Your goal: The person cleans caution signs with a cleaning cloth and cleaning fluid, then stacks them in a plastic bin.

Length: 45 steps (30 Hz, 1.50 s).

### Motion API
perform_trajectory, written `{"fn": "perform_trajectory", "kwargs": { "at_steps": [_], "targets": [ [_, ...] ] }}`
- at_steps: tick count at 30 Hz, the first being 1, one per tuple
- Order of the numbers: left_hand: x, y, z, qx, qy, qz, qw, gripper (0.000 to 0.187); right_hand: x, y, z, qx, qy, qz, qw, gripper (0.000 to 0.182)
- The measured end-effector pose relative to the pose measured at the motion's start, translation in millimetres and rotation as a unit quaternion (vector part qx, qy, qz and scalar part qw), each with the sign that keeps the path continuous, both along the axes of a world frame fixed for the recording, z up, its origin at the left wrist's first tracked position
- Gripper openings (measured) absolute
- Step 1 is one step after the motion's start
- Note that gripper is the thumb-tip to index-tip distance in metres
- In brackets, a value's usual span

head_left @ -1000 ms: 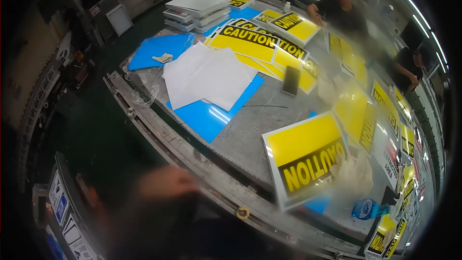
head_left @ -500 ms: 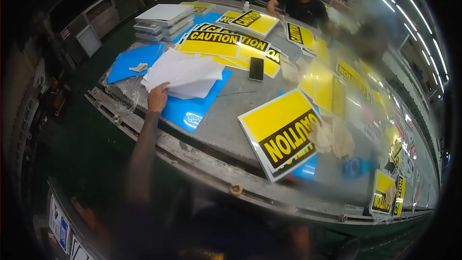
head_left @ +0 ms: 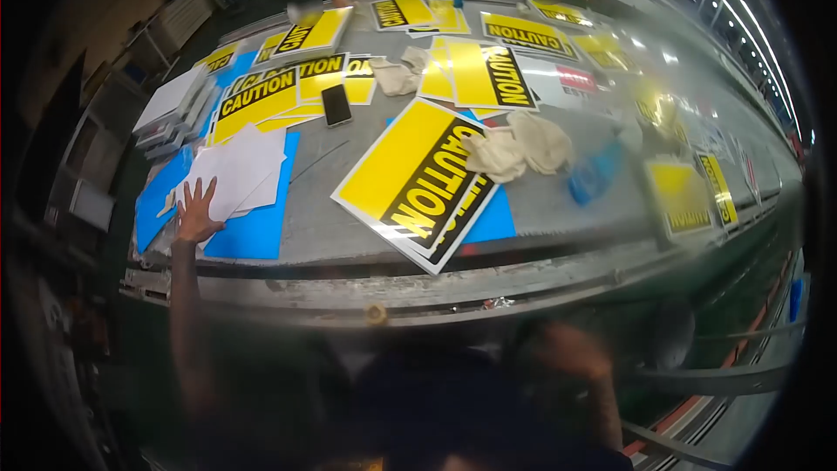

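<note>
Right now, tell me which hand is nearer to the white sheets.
Left. The left hand is spread at the lower-left edge of the white sheets; the right hand, blurred, is off the table, far to their right.

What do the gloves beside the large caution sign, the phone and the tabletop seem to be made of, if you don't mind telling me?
The gloves look like off-white fabric, perhaps cotton: matte and softly crumpled. The phone shows a smooth, dark, flat face, probably glass. The tabletop is dull grey with marks, possibly metal, though a coated board would look similar.
</note>
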State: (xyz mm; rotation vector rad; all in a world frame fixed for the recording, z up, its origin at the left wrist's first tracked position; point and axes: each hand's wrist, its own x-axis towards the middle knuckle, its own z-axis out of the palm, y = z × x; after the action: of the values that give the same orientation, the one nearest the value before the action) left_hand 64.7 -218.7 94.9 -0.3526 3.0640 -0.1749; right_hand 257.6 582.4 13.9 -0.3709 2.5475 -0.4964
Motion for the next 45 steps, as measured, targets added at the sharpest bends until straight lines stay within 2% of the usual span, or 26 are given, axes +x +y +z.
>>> {"fn": "perform_trajectory", "kwargs": {
  "at_steps": [2, 5, 6, 8, 10, 12, 14, 16, 19, 21, 23, 25, 26, 28, 29, 30, 32, 34, 36, 37, 38, 39, 40, 42, 44, 45],
  "targets": [
    [-7.5, 64.2, 10.3, 0.110, 0.077, -0.080, 0.988, 0.088, -25.0, -26.7, 81.1, -0.123, -0.019, -0.004, 0.992, 0.052],
    [-28.1, 149.6, -12.6, 0.327, 0.151, -0.179, 0.915, 0.080, -87.4, -72.6, 121.5, -0.284, 0.069, -0.047, 0.955, 0.039],
    [-36.4, 184.5, -21.8, 0.368, 0.151, -0.179, 0.900, 0.077, -122.6, -78.3, 102.5, -0.341, 0.150, -0.023, 0.928, 0.041],
    [-56.2, 232.9, -66.6, 0.377, 0.178, -0.155, 0.895, 0.073, -201.5, -99.6, 87.1, -0.304, 0.252, -0.087, 0.915, 0.051],
    [-69.0, 267.8, -114.5, 0.362, 0.222, -0.116, 0.898, 0.074, -282.3, -114.9, 41.0, -0.286, 0.462, -0.103, 0.833, 0.056],
    [-59.7, 289.5, -128.8, 0.199, 0.240, -0.122, 0.942, 0.082, -349.3, -114.0, -31.5, -0.107, 0.497, -0.086, 0.857, 0.053],
    [-70.2, 280.8, -145.8, 0.302, 0.262, -0.094, 0.912, 0.083, -387.1, -103.2, -63.1, -0.148, 0.559, -0.010, 0.816, 0.043],
    [-67.7, 280.2, -140.6, 0.312, 0.268, -0.066, 0.909, 0.079, -371.2, -104.5, -27.7, -0.316, 0.374, -0.175, 0.854, 0.035],
    [-61.4, 283.8, -132.4, 0.369, 0.295, -0.061, 0.879, 0.075, -385.7, -92.1, -16.2, -0.299, 0.564, -0.215, 0.739, 0.037],
    [-62.3, 275.2, -141.4, 0.408, 0.330, -0.066, 0.849, 0.068, -355.1, -91.0, 42.2, -0.375, 0.447, -0.201, 0.787, 0.051],
    [-54.6, 274.5, -133.6, 0.404, 0.310, -0.065, 0.858, 0.056, -320.3, -112.1, 97.1, -0.384, 0.472, -0.116, 0.785, 0.056],
    [-47.0, 277.7, -131.4, 0.387, 0.283, -0.065, 0.875, 0.050, -310.1, -144.3, 74.0, -0.351, 0.487, -0.016, 0.799, 0.060],
    [-51.0, 281.7, -129.1, 0.385, 0.271, -0.075, 0.879, 0.046, -303.0, -168.9, 45.4, -0.328, 0.444, 0.048, 0.832, 0.052],
    [-49.7, 284.4, -127.7, 0.376, 0.249, -0.080, 0.889, 0.037, -277.2, -211.1, -1.0, -0.233, 0.346, 0.287, 0.862, 0.045],
    [-50.7, 284.5, -126.2, 0.371, 0.239, -0.084, 0.893, 0.036, -251.6, -215.4, 0.5, -0.214, 0.405, 0.277, 0.845, 0.045],
    [-52.3, 282.1, -123.5, 0.364, 0.229, -0.088, 0.899, 0.035, -257.0, -215.6, -1.2, -0.244, 0.343, 0.269, 0.866, 0.044],
    [-50.5, 284.0, -120.4, 0.364, 0.231, -0.090, 0.898, 0.033, -309.2, -188.9, -20.0, -0.122, 0.361, 0.228, 0.896, 0.041],
    [-48.5, 285.9, -117.3, 0.368, 0.234, -0.087, 0.896, 0.034, -362.7, -166.7, 2.2, -0.121, 0.295, 0.057, 0.946, 0.036],
    [-46.9, 289.6, -113.8, 0.364, 0.237, -0.076, 0.898, 0.034, -379.7, -163.8, -2.8, -0.052, 0.427, 0.056, 0.901, 0.031],
    [-48.0, 290.3, -112.3, 0.361, 0.238, -0.071, 0.899, 0.034, -369.0, -182.1, 0.3, -0.127, 0.444, 0.091, 0.883, 0.034],
    [-47.0, 290.5, -111.0, 0.359, 0.238, -0.072, 0.899, 0.034, -347.5, -200.2, 1.3, -0.250, 0.232, 0.047, 0.939, 0.047],
    [-47.1, 290.9, -110.0, 0.359, 0.237, -0.075, 0.900, 0.035, -316.4, -229.3, 20.2, -0.282, 0.123, 0.032, 0.951, 0.061],
    [-48.5, 290.1, -112.4, 0.358, 0.236, -0.078, 0.900, 0.035, -295.9, -247.3, 9.1, -0.265, 0.259, 0.155, 0.916, 0.068],
    [-50.4, 287.5, -119.8, 0.348, 0.244, -0.093, 0.901, 0.035, -273.8, -269.5, 10.5, -0.235, 0.207, 0.295, 0.903, 0.068],
    [-49.6, 287.9, -113.9, 0.345, 0.242, -0.097, 0.902, 0.035, -290.5, -262.3, 0.7, -0.209, 0.233, 0.307, 0.899, 0.062],
    [-50.0, 290.2, -108.7, 0.347, 0.243, -0.096, 0.901, 0.034, -308.8, -254.3, 1.3, -0.200, 0.224, 0.226, 0.927, 0.058]
  ]
}}
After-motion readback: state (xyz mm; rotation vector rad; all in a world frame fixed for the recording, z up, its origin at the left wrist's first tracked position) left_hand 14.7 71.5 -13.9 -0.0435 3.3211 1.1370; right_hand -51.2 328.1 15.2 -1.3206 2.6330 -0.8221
